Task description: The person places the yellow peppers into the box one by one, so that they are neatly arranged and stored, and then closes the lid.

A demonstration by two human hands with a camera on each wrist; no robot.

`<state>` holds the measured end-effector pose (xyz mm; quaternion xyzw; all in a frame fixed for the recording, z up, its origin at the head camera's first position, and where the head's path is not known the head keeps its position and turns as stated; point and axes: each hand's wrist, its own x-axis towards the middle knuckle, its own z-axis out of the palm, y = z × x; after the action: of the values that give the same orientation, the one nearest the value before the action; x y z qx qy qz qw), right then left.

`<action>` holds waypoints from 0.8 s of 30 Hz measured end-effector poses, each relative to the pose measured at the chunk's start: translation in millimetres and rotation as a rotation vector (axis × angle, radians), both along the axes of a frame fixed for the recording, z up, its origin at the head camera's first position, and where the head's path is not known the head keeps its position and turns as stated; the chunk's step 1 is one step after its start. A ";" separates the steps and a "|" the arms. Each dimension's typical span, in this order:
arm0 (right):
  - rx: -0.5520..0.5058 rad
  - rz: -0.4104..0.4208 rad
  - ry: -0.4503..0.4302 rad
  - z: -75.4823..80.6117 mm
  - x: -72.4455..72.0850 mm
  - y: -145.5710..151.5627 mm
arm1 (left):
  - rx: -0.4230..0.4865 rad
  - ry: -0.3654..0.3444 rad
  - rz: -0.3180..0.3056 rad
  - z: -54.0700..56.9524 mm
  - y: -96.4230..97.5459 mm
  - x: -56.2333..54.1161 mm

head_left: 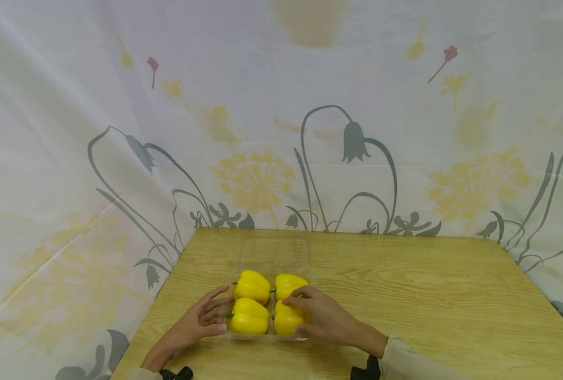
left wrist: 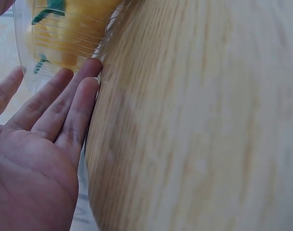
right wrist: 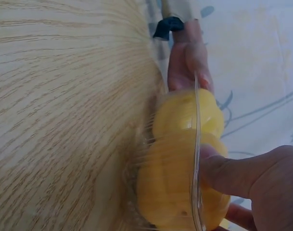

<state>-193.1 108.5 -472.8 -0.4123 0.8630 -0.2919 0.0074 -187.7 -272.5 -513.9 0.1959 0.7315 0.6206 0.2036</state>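
Observation:
A clear plastic clamshell box (head_left: 267,337) sits on the table with its lid (head_left: 274,254) laid back. Yellow bell peppers fill it in two rows: back left (head_left: 253,286), back right (head_left: 288,284), front left (head_left: 249,316) and front right (head_left: 285,320). My right hand (head_left: 328,318) grips the front right pepper, fingers over its top and thumb at its near side. In the right wrist view the thumb (right wrist: 223,173) presses against that pepper by the box rim. My left hand (head_left: 199,319) rests fingers extended along the box's left wall, fingertips touching the plastic in the left wrist view.
The wood-grain table (head_left: 428,295) stretches away to the right of the box. Behind and to the left hangs a pale flower-print cloth (head_left: 272,105). Black straps (head_left: 366,368) circle both wrists.

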 end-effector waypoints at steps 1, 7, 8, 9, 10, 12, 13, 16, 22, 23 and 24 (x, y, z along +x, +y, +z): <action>-0.004 0.010 -0.003 0.1 -0.4 0.2 | 0.001 0.003 0.000 0.0 -0.2 -0.2; 0.035 0.034 -0.029 1.9 -2.8 2.6 | 0.008 -0.009 -0.002 0.4 -0.3 -0.4; 0.048 0.035 -0.031 2.1 -3.1 3.1 | 0.012 -0.010 -0.006 0.4 -0.2 -0.2; 0.057 0.035 -0.029 2.4 -3.5 3.5 | 0.013 -0.017 -0.005 0.6 0.0 0.0; 0.061 0.036 -0.028 2.4 -3.8 3.8 | 0.016 -0.019 -0.006 0.4 -0.1 0.0; 0.051 0.036 -0.035 2.5 -3.6 4.6 | 0.019 -0.018 -0.011 0.7 -0.1 0.2; 0.041 0.035 -0.035 1.9 -3.7 4.9 | 0.021 -0.015 -0.014 0.8 -0.3 0.2; 0.013 0.030 -0.033 0.5 -3.8 6.0 | 0.018 -0.016 -0.013 1.0 -0.1 0.2; 0.021 0.012 -0.004 1.4 -4.2 7.1 | 0.010 -0.003 -0.012 1.7 0.0 0.3; 0.021 0.013 -0.005 2.0 -4.5 7.2 | 0.012 0.002 -0.014 1.8 0.0 0.3; 0.016 0.015 -0.013 2.5 -4.4 7.6 | 0.012 0.003 -0.017 1.9 -0.2 0.3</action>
<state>-197.4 116.1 -470.2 -0.4166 0.8622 -0.2875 0.0183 -187.5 -272.7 -512.0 0.2043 0.7263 0.6229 0.2066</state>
